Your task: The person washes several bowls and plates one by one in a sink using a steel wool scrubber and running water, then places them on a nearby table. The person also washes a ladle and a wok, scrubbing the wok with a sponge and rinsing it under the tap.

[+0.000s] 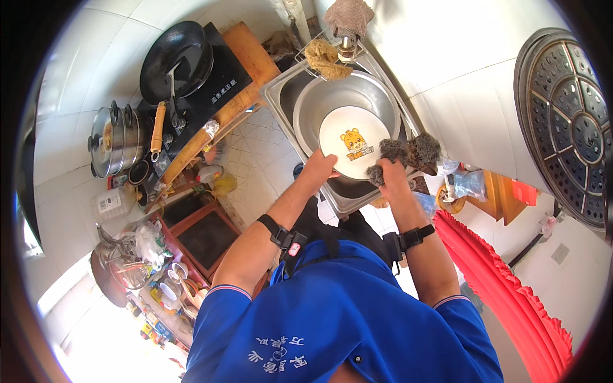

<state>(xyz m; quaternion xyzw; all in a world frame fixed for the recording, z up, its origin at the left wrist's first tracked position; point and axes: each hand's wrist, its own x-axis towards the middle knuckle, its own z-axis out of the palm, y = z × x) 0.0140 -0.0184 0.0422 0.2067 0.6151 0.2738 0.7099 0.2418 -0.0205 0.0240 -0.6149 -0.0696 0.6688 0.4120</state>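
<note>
My left hand (316, 170) grips the lower left rim of a round white plate (336, 129) with a cartoon tiger and writing on it. The plate is tilted over a wide metal basin (310, 103) standing in a stainless-steel sink (283, 101). A dark grey, shaggy scrubber (392, 149) is held in my right hand (395, 178), against the plate's right edge. Beside it, a second dark grey shaggy clump (424, 148) sits at the sink's right corner. The fingers of both hands are partly hidden.
A tan fibrous scrubber (328, 60) lies on a wire rack at the sink's back, next to a cloth-wrapped tap (348, 45). Leftward, a wok (165, 62) rests on a black induction cooktop (225, 72), near a lidded steamer pot (122, 141). A perforated steamer tray (565, 124) hangs at right.
</note>
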